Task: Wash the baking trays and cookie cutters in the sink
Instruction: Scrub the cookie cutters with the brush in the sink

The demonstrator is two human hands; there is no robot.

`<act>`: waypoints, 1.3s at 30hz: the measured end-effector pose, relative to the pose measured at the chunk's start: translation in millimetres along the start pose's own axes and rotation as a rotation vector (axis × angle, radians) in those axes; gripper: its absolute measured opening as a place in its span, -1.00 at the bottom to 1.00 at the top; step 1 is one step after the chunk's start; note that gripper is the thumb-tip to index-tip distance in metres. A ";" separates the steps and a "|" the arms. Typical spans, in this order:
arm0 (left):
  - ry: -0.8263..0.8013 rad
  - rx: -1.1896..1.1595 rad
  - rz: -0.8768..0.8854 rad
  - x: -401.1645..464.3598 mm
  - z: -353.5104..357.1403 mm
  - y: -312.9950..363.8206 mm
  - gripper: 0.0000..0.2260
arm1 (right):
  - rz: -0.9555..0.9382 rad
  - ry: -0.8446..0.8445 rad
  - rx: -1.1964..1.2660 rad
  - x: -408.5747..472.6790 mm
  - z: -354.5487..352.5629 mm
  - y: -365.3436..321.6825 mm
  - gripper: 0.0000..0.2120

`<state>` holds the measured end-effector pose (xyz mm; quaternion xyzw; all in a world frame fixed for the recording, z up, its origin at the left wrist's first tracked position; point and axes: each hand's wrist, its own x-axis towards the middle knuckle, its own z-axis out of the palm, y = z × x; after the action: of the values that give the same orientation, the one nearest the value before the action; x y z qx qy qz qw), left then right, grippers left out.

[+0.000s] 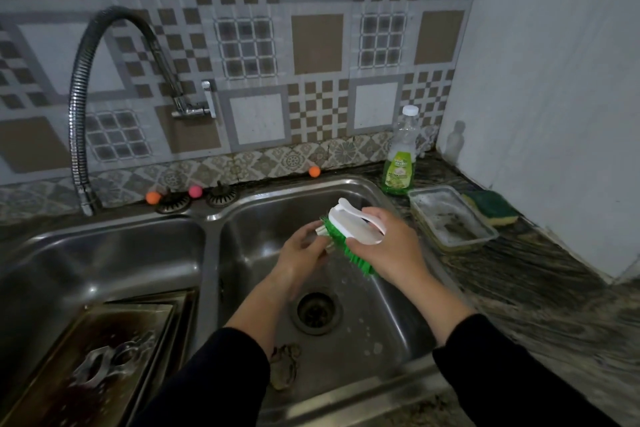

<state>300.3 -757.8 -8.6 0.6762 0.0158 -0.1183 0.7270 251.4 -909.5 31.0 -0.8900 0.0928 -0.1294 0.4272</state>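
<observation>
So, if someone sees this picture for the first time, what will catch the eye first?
Probably the scrubbing brush with bright green bristles, gripped by the right hand over the right sink basin, while the left hand pinches a small metal piece against it. Next, the green soap bottle on the counter behind, and the dark baking trays in the left basin.

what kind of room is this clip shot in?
Most likely a home kitchen, at the washing-up spot: a stainless steel double-basin sink under a flexible metal wall tap, a green dish soap bottle on the counter, and patterned brown-and-grey wall tiles behind.
</observation>
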 end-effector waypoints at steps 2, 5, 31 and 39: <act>-0.020 0.017 0.032 -0.4 -1.6 0.7 -0.70 | -0.002 -0.001 0.013 1.3 -0.5 -1.4 -0.45; -0.009 0.054 0.042 0.9 -6.7 1.3 -0.69 | -0.032 -0.035 -0.004 -0.6 -2.4 -0.5 -0.44; -0.142 -0.142 -0.188 -11.1 -20.4 -5.5 -0.79 | -0.168 -0.118 -0.227 -6.4 -3.7 -13.5 -0.41; -0.094 -0.093 -0.151 -12.5 -17.1 -8.8 -0.82 | -0.127 -0.072 -0.252 -4.0 -3.6 -19.7 -0.45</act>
<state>288.8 -739.5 -16.4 0.6322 0.0378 -0.2034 0.7467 247.6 -898.8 48.1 -0.9448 0.0365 -0.1112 0.3062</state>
